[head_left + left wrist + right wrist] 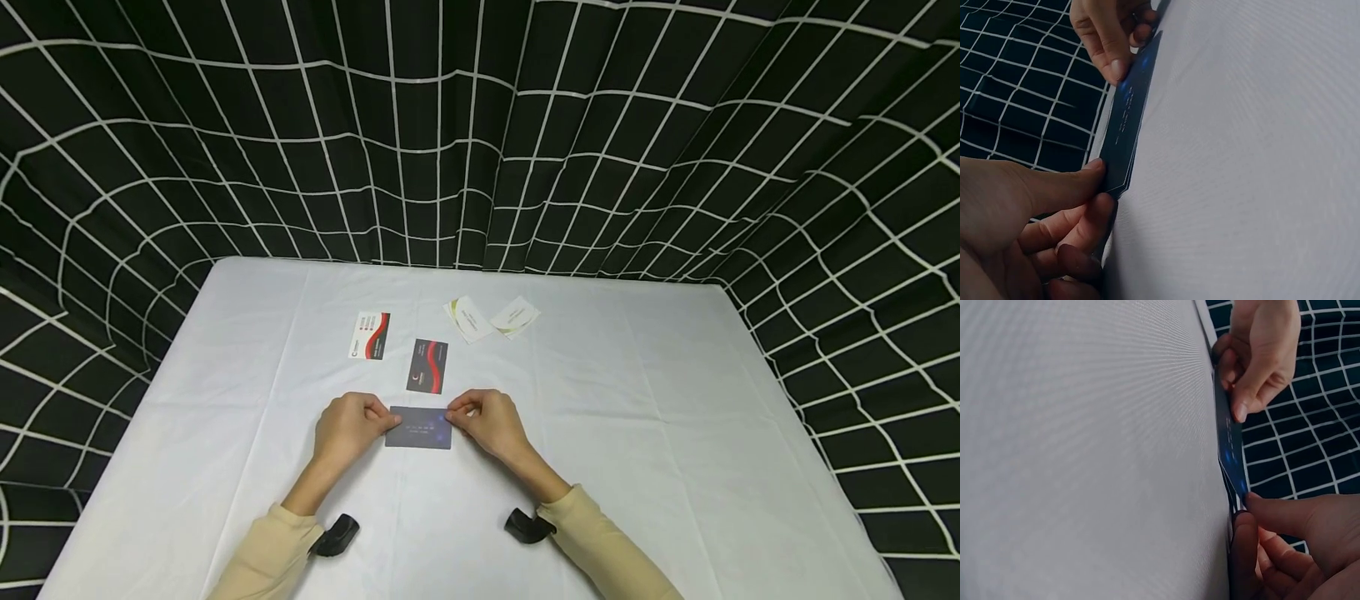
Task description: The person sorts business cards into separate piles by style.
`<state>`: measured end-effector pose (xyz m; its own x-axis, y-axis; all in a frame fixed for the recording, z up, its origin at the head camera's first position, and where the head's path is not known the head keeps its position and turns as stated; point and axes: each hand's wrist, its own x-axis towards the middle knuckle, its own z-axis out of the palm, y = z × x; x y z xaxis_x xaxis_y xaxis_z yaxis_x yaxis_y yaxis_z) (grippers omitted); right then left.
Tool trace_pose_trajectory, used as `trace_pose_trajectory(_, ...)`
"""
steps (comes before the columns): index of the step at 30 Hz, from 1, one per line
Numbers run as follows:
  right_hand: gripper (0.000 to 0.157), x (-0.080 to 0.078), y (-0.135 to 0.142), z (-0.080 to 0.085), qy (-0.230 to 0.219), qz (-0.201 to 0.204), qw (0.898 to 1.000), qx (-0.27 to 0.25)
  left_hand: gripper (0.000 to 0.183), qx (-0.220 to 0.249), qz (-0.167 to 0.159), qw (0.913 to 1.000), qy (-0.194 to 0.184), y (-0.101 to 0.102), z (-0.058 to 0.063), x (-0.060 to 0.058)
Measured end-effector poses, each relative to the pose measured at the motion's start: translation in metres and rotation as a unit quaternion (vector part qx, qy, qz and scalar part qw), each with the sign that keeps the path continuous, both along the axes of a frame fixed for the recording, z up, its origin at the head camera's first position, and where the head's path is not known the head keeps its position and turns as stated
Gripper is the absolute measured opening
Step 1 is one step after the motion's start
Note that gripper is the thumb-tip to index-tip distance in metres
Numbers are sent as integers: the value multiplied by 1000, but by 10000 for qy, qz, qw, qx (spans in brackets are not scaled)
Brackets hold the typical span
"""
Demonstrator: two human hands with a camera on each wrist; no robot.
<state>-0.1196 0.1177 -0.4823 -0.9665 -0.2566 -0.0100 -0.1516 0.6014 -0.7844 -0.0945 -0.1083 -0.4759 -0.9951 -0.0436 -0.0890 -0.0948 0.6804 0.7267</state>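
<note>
A dark blue business card (pixel 417 433) with pale lettering and bluish spots lies lengthwise between both hands, low over the white table. My left hand (pixel 347 429) pinches its left end between thumb and fingers. At the upper right corner, my right hand (pixel 491 425) pinches it the same way. In the left wrist view the card (pixel 1125 128) shows a doubled edge; whether a second card sits underneath, I cannot tell. Just beyond it lies a black business card (pixel 427 367) with a red wave.
A white, red and black card (pixel 369 336) lies farther back on the left. Two white cards with green corners, one left (pixel 469 320) and one right (pixel 516 317), lie near the back. Black curtains with a white grid (pixel 420 150) surround the white-clothed table (pixel 637 433).
</note>
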Motion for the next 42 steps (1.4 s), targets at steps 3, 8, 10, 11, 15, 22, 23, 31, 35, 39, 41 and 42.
trace_pose_trajectory(3, 4, -1, -1, 1, 140, 34, 9999, 64, 21, -81, 31, 9999, 84, 1, 0, 0)
trace_pose_trajectory(8, 5, -2, -2, 2, 416, -6, 9987, 300, 23, -209, 93, 9995, 201, 3, -1, -2)
trace_pose_trajectory(10, 5, -2, -2, 1, 500, -33, 9980, 389, 24, -262, 106, 9993, 234, 3, -2, -3)
trace_pose_trajectory(11, 5, -2, -2, 1, 534, -37, 9976, 436, 24, -283, 111, 9992, 243, 4, -2, -3)
trace_pose_trajectory(15, 7, -1, -2, 2, 609, -21, 9967, 529, 24, -308, 109, 9992, 230, 4, -1, -3)
trace_pose_trajectory(22, 8, -1, -6, 5, 515, 162, 9967, 610, 26, -333, 189, 9991, 204, 1, 0, -3)
trace_pose_trajectory(23, 9, -2, -6, 6, 480, 177, 9966, 642, 26, -330, 193, 9991, 199, 1, 0, -3)
trace_pose_trajectory(31, 8, -1, -4, 7, 467, 292, 9960, 698, 25, -328, 139, 9992, 182, 2, -1, -2)
trace_pose_trajectory(35, 7, -1, -4, 7, 540, 293, 9956, 706, 26, -367, 112, 9991, 187, 3, -1, -3)
trace_pose_trajectory(39, 6, -1, -6, 7, 567, 277, 9943, 857, 26, -451, 32, 9988, 167, 4, -1, -3)
trace_pose_trajectory(41, 6, -1, -7, 8, 589, 302, 9931, 965, 25, -503, -28, 9985, 199, 4, -2, -3)
trace_pose_trajectory(42, 6, -1, -7, 8, 631, 331, 9921, 1030, 24, -529, -39, 9983, 259, 5, -2, -4)
